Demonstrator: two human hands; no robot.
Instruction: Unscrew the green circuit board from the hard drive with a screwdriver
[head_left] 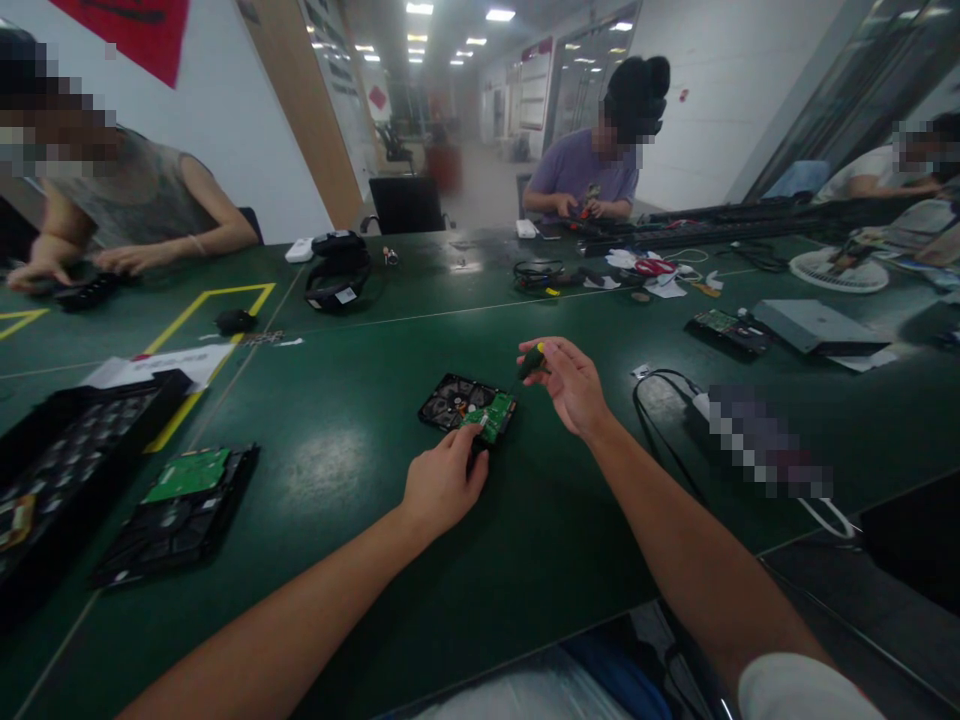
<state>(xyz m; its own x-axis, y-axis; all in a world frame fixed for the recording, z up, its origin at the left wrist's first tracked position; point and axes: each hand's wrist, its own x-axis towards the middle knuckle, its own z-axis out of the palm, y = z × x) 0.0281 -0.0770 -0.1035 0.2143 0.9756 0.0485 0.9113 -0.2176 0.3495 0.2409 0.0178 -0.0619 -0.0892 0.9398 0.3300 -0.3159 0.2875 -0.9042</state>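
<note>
A hard drive [442,402] lies on the green table with its green circuit board [495,412] facing up. My left hand [447,478] rests at the drive's near edge, fingers closed on that edge and touching the board. In my right hand [574,388] is a screwdriver [532,361] with a dark green and yellow handle, held in the fingertips. Its shaft slants down toward the right side of the circuit board. Whether the tip sits in a screw is too small to tell.
Left of me lie a second hard drive [176,510] and a long black tray [90,450]. To the right are another drive [726,332], a grey metal box [817,325] and a blurred device with a cable [664,376]. Other people work across the table.
</note>
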